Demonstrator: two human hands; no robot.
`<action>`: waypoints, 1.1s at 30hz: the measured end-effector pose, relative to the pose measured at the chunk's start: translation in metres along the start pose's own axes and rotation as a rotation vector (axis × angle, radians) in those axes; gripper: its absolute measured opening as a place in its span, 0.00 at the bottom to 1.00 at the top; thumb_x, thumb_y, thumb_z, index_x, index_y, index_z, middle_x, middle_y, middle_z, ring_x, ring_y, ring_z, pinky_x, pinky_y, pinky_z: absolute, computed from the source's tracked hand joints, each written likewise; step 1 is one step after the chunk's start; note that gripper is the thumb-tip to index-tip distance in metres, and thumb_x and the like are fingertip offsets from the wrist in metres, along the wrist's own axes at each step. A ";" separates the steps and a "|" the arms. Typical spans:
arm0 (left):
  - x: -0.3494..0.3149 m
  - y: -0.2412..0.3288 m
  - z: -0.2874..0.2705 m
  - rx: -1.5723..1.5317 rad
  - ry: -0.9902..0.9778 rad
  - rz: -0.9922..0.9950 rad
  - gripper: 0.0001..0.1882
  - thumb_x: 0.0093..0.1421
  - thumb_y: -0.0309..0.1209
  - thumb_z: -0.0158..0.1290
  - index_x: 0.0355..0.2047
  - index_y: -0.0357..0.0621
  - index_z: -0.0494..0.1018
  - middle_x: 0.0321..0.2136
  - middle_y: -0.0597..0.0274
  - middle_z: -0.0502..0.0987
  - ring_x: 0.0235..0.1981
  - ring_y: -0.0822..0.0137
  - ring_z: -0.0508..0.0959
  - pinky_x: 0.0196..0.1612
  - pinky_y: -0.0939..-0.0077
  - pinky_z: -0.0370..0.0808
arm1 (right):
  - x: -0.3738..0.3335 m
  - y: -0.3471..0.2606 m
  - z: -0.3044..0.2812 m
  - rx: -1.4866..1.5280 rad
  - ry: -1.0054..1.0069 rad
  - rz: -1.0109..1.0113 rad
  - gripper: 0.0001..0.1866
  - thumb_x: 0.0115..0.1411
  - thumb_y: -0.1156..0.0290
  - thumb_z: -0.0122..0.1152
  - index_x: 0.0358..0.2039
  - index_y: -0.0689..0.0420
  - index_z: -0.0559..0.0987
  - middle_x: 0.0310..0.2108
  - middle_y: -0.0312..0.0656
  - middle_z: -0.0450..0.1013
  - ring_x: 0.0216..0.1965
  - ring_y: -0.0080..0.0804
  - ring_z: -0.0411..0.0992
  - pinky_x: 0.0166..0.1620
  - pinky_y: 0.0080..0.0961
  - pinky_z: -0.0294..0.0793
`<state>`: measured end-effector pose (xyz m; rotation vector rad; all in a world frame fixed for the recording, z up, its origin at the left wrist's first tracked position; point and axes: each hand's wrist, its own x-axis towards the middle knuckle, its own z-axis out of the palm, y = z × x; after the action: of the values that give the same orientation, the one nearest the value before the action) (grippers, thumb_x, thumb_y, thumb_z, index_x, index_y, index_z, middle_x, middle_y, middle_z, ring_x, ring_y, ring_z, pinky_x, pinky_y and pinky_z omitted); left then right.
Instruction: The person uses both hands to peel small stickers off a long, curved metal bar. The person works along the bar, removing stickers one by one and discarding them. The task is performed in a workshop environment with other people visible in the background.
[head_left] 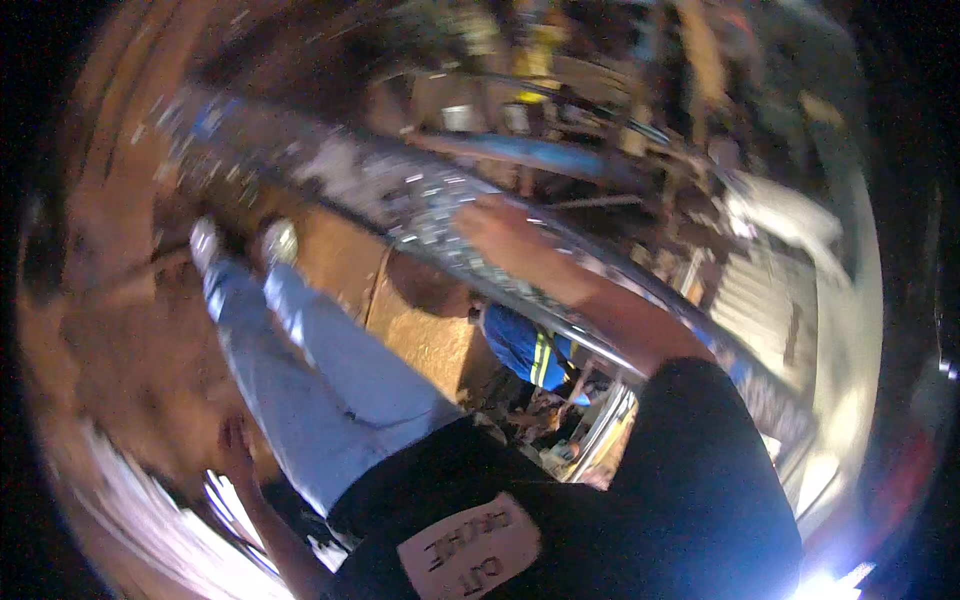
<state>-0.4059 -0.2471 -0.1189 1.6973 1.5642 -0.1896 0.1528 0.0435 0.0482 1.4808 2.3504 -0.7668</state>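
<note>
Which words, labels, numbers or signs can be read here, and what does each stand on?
Pale patch on the black shirt: dark lettering, wording withheld.
Long dark surface under the right hand: blurred, no text readable.
Blue item with yellow stripes: no text I can make out.

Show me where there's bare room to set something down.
Through the blur, the brown floor looks bare left of the blue trousers, beyond the left hand. A smaller tan patch lies between the trousers and the bench. The bench is crowded: shiny bits lie around the right hand.
</note>
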 end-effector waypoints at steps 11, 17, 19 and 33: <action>0.092 0.010 -0.074 -0.932 -0.253 -0.572 0.21 0.66 0.41 0.46 0.53 0.41 0.70 0.44 0.55 0.76 0.41 0.64 0.76 0.41 0.70 0.73 | -0.004 0.000 0.052 -0.367 0.304 -0.070 0.07 0.41 0.64 0.59 0.16 0.52 0.77 0.31 0.36 0.66 0.40 0.34 0.66 0.43 0.32 0.71; 0.168 0.051 -0.090 -0.897 -0.275 -0.381 0.21 0.66 0.43 0.47 0.53 0.43 0.71 0.44 0.57 0.77 0.40 0.65 0.77 0.43 0.70 0.73 | 0.004 0.008 0.065 -0.435 0.292 -0.209 0.11 0.41 0.60 0.57 0.17 0.55 0.75 0.31 0.41 0.67 0.38 0.41 0.67 0.41 0.39 0.72; 0.185 0.066 -0.095 -0.904 -0.280 -0.311 0.21 0.65 0.44 0.48 0.52 0.44 0.71 0.44 0.58 0.77 0.40 0.66 0.77 0.43 0.71 0.74 | 0.006 0.009 0.071 -0.291 0.419 -0.101 0.11 0.41 0.60 0.58 0.19 0.56 0.75 0.32 0.42 0.67 0.38 0.43 0.67 0.41 0.41 0.72; 0.207 0.296 -0.108 -0.929 -0.270 0.084 0.18 0.66 0.42 0.50 0.42 0.38 0.75 0.30 0.62 0.77 0.33 0.70 0.75 0.38 0.75 0.71 | -0.007 -0.018 0.049 -0.189 0.418 0.067 0.17 0.43 0.62 0.61 0.31 0.61 0.81 0.46 0.46 0.72 0.50 0.46 0.68 0.52 0.43 0.68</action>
<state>-0.1388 0.0069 -0.0385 0.9436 1.1012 0.3054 0.1371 0.0049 0.0167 1.7591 2.5572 -0.2207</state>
